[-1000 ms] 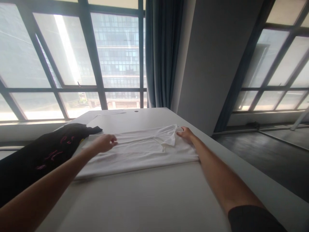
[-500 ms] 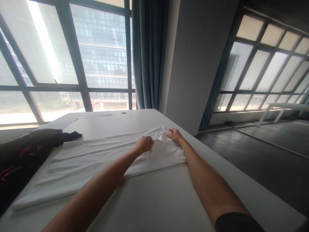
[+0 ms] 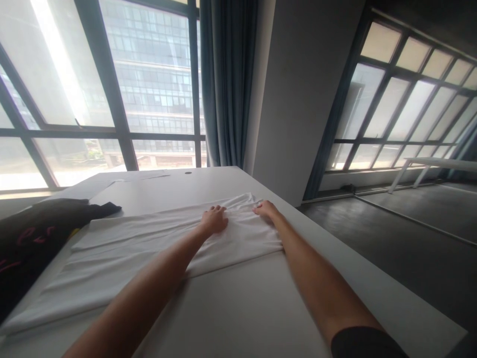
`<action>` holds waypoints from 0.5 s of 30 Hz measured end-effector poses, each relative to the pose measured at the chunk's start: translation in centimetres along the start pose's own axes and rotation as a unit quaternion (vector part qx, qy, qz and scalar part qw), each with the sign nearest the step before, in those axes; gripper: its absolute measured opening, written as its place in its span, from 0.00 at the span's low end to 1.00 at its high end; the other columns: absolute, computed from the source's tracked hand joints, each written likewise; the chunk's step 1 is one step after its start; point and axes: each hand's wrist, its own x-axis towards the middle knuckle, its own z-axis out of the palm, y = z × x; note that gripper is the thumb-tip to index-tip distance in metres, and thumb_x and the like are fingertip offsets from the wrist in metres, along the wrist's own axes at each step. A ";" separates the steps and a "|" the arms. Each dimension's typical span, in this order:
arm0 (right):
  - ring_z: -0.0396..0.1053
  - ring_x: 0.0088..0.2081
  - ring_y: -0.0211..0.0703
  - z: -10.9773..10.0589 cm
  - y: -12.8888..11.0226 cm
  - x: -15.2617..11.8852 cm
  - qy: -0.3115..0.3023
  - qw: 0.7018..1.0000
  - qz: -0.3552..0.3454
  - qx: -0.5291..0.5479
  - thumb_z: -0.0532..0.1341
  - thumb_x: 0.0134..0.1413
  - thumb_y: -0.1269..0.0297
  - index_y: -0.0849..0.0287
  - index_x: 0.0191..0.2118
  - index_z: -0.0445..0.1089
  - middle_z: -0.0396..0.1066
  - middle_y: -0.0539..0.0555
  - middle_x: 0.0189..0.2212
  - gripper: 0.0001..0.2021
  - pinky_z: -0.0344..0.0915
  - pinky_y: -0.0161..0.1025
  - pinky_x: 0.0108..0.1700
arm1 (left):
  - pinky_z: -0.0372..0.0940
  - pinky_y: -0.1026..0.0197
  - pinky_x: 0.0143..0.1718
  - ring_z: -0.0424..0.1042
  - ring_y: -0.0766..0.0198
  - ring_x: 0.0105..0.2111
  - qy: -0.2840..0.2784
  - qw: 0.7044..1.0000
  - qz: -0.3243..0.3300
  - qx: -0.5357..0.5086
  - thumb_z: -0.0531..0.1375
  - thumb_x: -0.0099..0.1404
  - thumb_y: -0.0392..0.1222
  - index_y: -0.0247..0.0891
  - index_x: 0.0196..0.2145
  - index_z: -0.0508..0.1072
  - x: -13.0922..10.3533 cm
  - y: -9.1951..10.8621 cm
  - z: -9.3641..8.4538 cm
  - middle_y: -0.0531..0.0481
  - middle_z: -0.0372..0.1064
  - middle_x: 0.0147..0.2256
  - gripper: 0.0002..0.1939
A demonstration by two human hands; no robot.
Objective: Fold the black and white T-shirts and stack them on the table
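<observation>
The room, in the head view, had a dark-framed window point(image 3: 156, 74) on the left, a blue-grey curtain point(image 3: 229, 94) beside it and a broad grey pillar point(image 3: 298, 104) at centre. Further right, from where I stood, a white-legged table point(image 3: 443, 162) was positioned near a second row of panes, above a dark, glossy floor point(image 3: 357, 223).

A white desk point(image 3: 238, 313) occupied the foreground. A dark round disc point(image 3: 188, 173) was located near its far edge. The white fabric point(image 3: 137, 238) lay flat across the desk as a long strip, its near edge nearly straight, with creases running lengthwise. A black garment point(image 3: 33, 223) with pink markings lay just beyond its left end.

The left hand point(image 3: 215, 220) rested palm down on the fabric toward its right part, fingers slightly spread. The right hand point(image 3: 266, 210) was positioned at the far right end of the fabric, fingers bent and fingertips at the cloth; whether they pinched it could not be determined. A dark sleeve point(image 3: 367, 343) covered the upper portion of the right arm.
</observation>
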 end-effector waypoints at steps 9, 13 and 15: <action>0.75 0.42 0.46 0.9 0.9 1.0 0.021 0.989 0.004 0.146 0.72 0.44 0.59 0.63 0.44 0.75 0.78 0.58 0.40 0.20 0.66 0.33 0.39 | 0.53 0.45 0.62 0.61 0.47 0.62 -0.066 0.996 0.044 -0.029 0.50 0.67 0.62 0.38 0.64 0.59 0.2 -2.4 0.4 0.37 0.61 0.63 0.36; 0.74 0.46 0.51 0.6 0.8 1.1 0.003 1.000 0.005 0.022 0.73 0.41 0.57 0.58 0.34 0.77 0.78 0.60 0.39 0.14 0.67 0.36 0.45 | 0.49 0.48 0.65 0.57 0.51 0.65 -0.082 0.994 0.065 -0.032 0.48 0.68 0.61 0.40 0.65 0.57 -0.1 -3.7 0.2 0.38 0.56 0.66 0.35; 0.74 0.45 0.52 0.7 0.7 1.1 0.008 1.000 -0.009 0.021 0.73 0.40 0.57 0.58 0.34 0.77 0.78 0.60 0.39 0.14 0.67 0.38 0.46 | 0.47 0.47 0.65 0.53 0.52 0.67 -0.088 0.994 0.059 -0.022 0.46 0.70 0.60 0.39 0.65 0.57 -0.3 -5.1 0.0 0.38 0.53 0.67 0.33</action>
